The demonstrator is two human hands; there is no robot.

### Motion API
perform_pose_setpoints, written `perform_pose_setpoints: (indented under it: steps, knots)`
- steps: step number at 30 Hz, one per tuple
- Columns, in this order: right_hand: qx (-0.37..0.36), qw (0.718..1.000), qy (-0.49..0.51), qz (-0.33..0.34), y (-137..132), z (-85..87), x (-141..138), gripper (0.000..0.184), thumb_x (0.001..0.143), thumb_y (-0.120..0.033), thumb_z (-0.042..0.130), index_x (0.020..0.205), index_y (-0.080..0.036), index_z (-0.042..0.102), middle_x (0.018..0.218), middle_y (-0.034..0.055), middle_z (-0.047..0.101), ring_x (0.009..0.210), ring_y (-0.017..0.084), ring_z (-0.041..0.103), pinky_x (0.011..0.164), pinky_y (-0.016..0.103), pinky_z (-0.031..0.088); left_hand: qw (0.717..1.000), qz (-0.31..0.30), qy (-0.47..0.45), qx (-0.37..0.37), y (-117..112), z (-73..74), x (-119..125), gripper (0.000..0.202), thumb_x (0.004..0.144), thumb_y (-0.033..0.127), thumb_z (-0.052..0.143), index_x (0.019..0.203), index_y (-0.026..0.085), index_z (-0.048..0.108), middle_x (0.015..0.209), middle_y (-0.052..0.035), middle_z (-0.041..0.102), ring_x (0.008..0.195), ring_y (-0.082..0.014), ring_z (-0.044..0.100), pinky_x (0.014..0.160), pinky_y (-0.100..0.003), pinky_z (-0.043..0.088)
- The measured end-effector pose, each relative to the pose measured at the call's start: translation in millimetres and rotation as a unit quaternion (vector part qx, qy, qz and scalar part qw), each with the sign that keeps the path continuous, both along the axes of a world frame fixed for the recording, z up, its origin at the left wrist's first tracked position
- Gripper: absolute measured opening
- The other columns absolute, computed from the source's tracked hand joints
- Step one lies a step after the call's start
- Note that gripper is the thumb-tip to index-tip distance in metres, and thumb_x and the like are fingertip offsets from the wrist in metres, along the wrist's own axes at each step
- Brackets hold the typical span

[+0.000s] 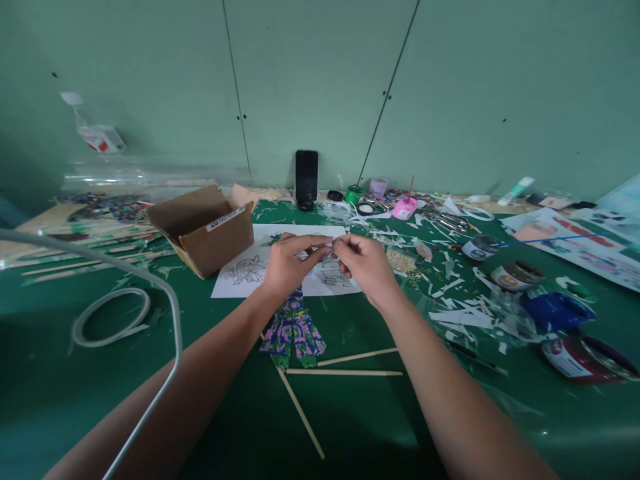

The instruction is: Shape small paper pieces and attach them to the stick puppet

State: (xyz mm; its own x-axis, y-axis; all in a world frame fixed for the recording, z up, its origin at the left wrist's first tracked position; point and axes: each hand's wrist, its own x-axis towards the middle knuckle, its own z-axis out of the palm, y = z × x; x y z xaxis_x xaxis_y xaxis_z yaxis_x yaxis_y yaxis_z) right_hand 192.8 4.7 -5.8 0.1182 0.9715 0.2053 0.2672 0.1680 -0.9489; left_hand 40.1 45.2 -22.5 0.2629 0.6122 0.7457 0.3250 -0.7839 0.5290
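Note:
My left hand point(295, 261) and my right hand point(364, 261) meet fingertip to fingertip above a printed sheet of line drawings point(245, 273). Both are pinched closed around something tiny and pale between them, too small to name. Below my left hand lies a flat painted figure piece point(294, 330) in purple, blue and green, its upper part hidden by that hand. Thin wooden sticks fan out from its lower end; one stick point(345, 373) lies level and another stick point(303, 413) slants toward me.
An open cardboard box point(220, 237) stands left of the sheet. A coil of white strip point(80, 327) and a pale cable point(173, 300) are at left. A phone point(307, 179) leans on the wall. Paint jars, including a blue jar point(555, 310), and paper scraps point(470, 317) cover the right.

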Motion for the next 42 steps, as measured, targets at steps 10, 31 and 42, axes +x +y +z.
perform_pose_setpoints:
  steps: [10, 31, 42]
  knots:
    - [-0.007, 1.0, -0.024, 0.006, -1.7, 1.8, 2.4, 0.025, 0.079, -0.041, 0.054, 0.077, -0.018, 0.063, 0.052, -0.0022, 0.049, 0.046, 0.011, 0.044, 0.045, 0.024, 0.035, 0.999, -0.005, 0.027, -0.03, -1.3, 4.6, -1.5, 0.01, 0.082, 0.031, 0.067, 0.082, 0.023, 0.072, 0.079, -0.0025, 0.075, 0.069, -0.0162, 0.065, 0.065, -0.029, 0.055]
    - [-0.023, 0.997, 0.067, 0.026, -1.0, 1.2, 3.4, 0.027, 0.066, -0.038, 0.073, 0.082, -0.016, 0.071, 0.055, -0.0025, 0.056, 0.046, 0.01, 0.048, 0.047, 0.026, 0.041, 1.0, -0.021, 0.0, -0.017, 3.8, -0.2, -1.6, 0.011, 0.084, 0.029, 0.065, 0.082, 0.023, 0.073, 0.082, -0.003, 0.075, 0.072, -0.0174, 0.068, 0.068, -0.033, 0.053]
    - [-0.048, 0.996, 0.079, 0.01, -5.3, 7.0, 1.8, 0.032, 0.066, -0.04, 0.073, 0.085, -0.014, 0.074, 0.05, -0.0029, 0.054, 0.044, 0.01, 0.046, 0.045, 0.025, 0.04, 0.999, -0.034, -0.011, -0.028, 3.3, 2.2, -1.9, 0.011, 0.083, 0.029, 0.066, 0.082, 0.022, 0.075, 0.079, -0.0025, 0.075, 0.066, -0.0159, 0.066, 0.065, -0.03, 0.054]
